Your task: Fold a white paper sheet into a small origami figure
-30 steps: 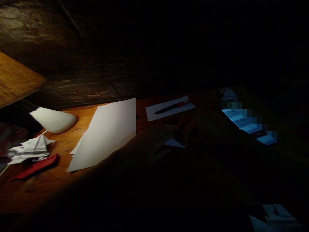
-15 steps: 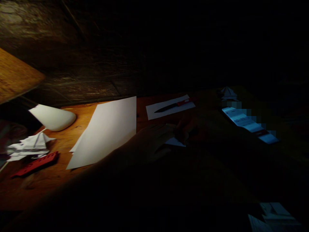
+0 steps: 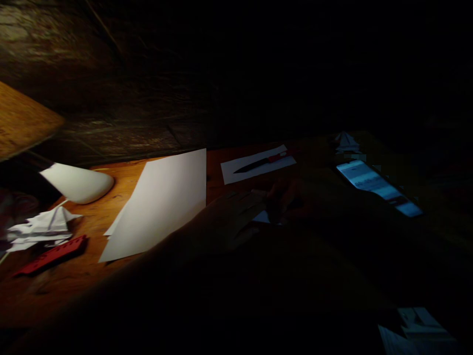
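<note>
In the dim middle of the table my left hand (image 3: 234, 214) lies with fingers stretched out over a small piece of white paper (image 3: 262, 217). My right hand (image 3: 286, 196) is at that paper's right side, its fingers curled and pressed together against it. Both hands cover most of the paper, and deep shadow hides its shape. Just behind them a knife (image 3: 254, 164) with a dark blade and red handle rests on a paper strip (image 3: 228, 173). Large white sheets (image 3: 166, 202) lie left of my left hand, overlapping each other.
A lamp with a white base (image 3: 79, 183) and tan shade (image 3: 25, 121) stands at left, near folded paper (image 3: 42, 228) and a red perforated object (image 3: 51, 255). At right are a lit phone (image 3: 377, 186) and another folded paper (image 3: 347, 141). More papers (image 3: 417, 328) lie lower right.
The view has shifted slightly, moving the table things a little leftward. Less of the small paper shows between my hands, and my right fingers have moved slightly over it.
</note>
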A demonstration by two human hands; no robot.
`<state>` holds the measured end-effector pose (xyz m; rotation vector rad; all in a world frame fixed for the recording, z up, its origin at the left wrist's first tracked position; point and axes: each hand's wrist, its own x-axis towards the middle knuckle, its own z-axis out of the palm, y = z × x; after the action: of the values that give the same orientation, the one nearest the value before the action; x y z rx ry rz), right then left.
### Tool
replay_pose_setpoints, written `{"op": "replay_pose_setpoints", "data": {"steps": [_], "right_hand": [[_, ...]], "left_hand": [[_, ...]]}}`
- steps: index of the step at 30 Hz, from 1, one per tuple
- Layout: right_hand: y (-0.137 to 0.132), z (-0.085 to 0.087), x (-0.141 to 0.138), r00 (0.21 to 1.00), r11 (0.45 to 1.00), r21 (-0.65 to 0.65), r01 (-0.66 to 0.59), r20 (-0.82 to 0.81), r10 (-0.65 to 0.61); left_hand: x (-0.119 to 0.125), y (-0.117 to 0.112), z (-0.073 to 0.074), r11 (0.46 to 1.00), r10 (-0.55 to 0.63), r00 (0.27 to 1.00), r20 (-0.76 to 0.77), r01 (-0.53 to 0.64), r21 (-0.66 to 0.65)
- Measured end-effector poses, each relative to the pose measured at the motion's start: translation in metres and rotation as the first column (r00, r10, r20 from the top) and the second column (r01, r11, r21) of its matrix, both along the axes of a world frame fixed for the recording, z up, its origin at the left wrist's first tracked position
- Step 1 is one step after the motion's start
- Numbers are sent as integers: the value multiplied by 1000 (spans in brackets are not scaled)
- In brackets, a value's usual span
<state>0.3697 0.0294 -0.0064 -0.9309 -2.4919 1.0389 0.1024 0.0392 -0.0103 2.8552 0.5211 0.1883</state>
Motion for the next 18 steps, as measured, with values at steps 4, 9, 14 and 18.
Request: {"op": "replay_pose_setpoints", "data": {"steps": [4,9,14,18], "right_hand": [[-1,-2,-3,999,999,-30,17,-49,-18],[1,-10,-9,990,998,-54,11,-137,-18],[-1,-10,-10,993,998,-33,49,-109,-52],[-2,-8,-8,993,996,-4,89,-80,-90]], "left_hand": [[0,-1,0,998,-16,1000,-27,18,64],[2,-4,0,994,-15,1000,8,14,106],[3,-6,-5,988,9,999,-38,-3,156],[3,-7,-10,978,29,996,-82,-11,208]]}}
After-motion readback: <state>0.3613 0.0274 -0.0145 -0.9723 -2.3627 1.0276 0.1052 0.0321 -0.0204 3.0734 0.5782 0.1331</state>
